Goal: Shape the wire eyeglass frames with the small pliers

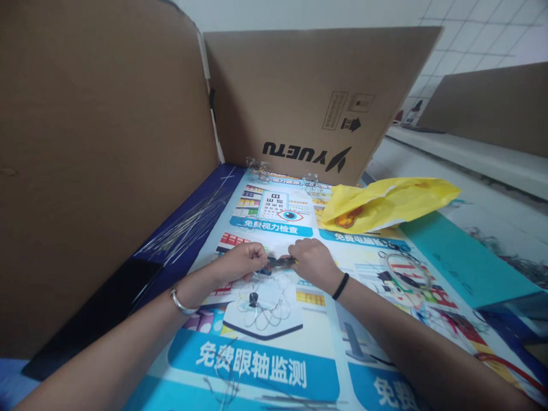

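My right hand (314, 261) is closed around a small pair of pliers (281, 262), whose dark jaws point left. Close to the jaw tips, my left hand (243, 262) pinches a thin wire; the fingers hide most of the pinched part. Just below both hands is a flower-like piece of looped wire (263, 302), its thin petals spread over the printed sheet. Whether the pinched wire belongs to this piece I cannot tell.
Cardboard panels (299, 85) stand at the back and left. Straight wires (188, 220) lie on the blue surface. A yellow bag (398, 197), a ring-shaped hoop (406, 271) and a teal sheet (466, 262) are at right. Loose wires (226, 377) lie in front. Small wire pieces (311, 182) sit behind.
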`<state>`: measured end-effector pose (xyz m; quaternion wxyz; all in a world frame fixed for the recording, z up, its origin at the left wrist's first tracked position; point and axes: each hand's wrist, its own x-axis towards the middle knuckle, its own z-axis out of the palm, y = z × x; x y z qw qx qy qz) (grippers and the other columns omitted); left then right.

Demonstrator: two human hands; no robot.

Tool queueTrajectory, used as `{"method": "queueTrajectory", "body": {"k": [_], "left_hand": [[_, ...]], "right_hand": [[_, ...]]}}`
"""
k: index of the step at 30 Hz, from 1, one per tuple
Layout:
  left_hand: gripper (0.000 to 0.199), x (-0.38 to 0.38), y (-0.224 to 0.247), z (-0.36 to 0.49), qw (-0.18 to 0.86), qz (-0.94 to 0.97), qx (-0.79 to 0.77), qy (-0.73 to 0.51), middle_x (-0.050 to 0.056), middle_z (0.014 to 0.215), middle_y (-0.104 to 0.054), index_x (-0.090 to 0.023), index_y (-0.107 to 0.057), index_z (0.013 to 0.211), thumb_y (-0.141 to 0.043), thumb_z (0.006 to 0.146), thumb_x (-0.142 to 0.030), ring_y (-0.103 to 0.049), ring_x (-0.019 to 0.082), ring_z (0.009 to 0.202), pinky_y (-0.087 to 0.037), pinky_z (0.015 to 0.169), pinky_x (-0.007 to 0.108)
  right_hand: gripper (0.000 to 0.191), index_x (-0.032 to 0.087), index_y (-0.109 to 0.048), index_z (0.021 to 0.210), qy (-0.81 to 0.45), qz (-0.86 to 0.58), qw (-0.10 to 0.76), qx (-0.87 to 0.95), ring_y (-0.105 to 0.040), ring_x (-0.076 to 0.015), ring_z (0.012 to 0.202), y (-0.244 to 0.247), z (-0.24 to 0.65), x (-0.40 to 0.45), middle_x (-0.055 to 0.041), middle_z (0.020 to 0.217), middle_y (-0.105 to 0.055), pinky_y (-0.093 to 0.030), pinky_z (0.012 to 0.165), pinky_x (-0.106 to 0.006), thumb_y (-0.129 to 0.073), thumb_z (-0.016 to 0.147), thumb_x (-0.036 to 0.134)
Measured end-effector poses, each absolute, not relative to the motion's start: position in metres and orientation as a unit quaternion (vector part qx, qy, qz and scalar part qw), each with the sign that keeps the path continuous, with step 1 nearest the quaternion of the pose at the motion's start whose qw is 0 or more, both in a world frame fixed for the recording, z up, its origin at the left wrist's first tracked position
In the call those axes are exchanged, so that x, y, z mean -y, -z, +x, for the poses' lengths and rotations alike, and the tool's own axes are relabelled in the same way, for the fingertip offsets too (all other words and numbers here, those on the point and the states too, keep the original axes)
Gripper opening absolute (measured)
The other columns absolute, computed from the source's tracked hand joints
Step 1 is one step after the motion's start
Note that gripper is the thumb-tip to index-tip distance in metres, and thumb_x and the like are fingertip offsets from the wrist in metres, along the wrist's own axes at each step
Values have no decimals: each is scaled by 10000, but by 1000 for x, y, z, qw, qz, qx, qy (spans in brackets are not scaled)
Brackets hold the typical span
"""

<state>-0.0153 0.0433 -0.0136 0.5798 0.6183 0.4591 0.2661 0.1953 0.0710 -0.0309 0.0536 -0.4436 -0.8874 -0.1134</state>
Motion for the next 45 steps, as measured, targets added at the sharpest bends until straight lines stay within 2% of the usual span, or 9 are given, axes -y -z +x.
{"method": "queueTrajectory", "body": {"k": [6,13,18,23,28,31,36,41,45], "left_hand": [[105,-44,18,-15,586,621,-443,-273,-41,649,-595,-170,-451,716,-514,781,-224,-309,3,328,-160,329,164],[125,-45,21,-15,589,604,-451,-290,-80,547,-518,-187,-433,728,-532,781,-241,-272,17,331,-155,335,174],[123,-44,18,-14,583,610,-453,-286,-70,581,-542,-187,-426,722,-521,783,-236,-270,11,326,-172,332,163],[126,-44,21,-15,549,620,-485,-282,-109,443,-384,-198,-434,719,-527,773,-264,-284,34,312,-165,330,164],[110,-48,23,-17,520,616,-503,-311,-44,617,-575,-185,-450,724,-487,771,-277,-357,35,354,-216,353,166],[94,-50,23,-18,507,607,-519,-324,-32,626,-594,-183,-437,702,-469,759,-251,-394,44,379,-242,375,164],[27,-53,27,-22,423,647,-554,-309,-42,577,-563,-193,-460,721,-437,735,-193,-456,83,438,-302,422,181],[239,-50,27,-23,296,715,-584,-244,-45,577,-546,-225,-569,877,-390,737,-149,-448,107,465,-271,451,206],[260,-46,18,-21,258,737,-596,-189,-29,599,-564,-231,-609,861,-382,755,-163,-489,131,530,-295,494,224]], "right_hand": [[182,179,-625,793,113,-440,57,889,-524,-184,760,32,196,-72,-55,766,-609,-276,670,-299,-511,805,320],[212,170,-628,812,114,-441,44,889,-521,-191,773,28,196,-70,-69,782,-606,-270,678,-309,-493,810,333],[195,174,-625,802,118,-444,46,887,-521,-188,761,28,197,-70,-61,769,-605,-262,664,-307,-500,804,324],[279,176,-622,791,130,-443,61,885,-520,-184,750,29,198,-68,-62,759,-605,-257,661,-307,-425,856,362],[170,181,-623,807,129,-480,31,867,-531,-183,754,24,203,-67,-57,766,-614,-257,643,-298,-489,797,283],[145,182,-623,818,126,-500,3,857,-539,-184,755,20,206,-66,-59,784,-623,-260,631,-292,-510,759,250],[139,186,-626,800,123,-509,-16,852,-548,-185,749,15,208,-63,-59,786,-629,-266,624,-289,-507,753,239],[147,181,-634,787,124,-510,-32,850,-550,-191,727,9,205,-59,-69,772,-631,-260,613,-291,-500,765,239],[179,176,-644,781,122,-511,-37,850,-546,-197,737,5,204,-55,-87,774,-630,-263,620,-299,-475,793,234]]}}
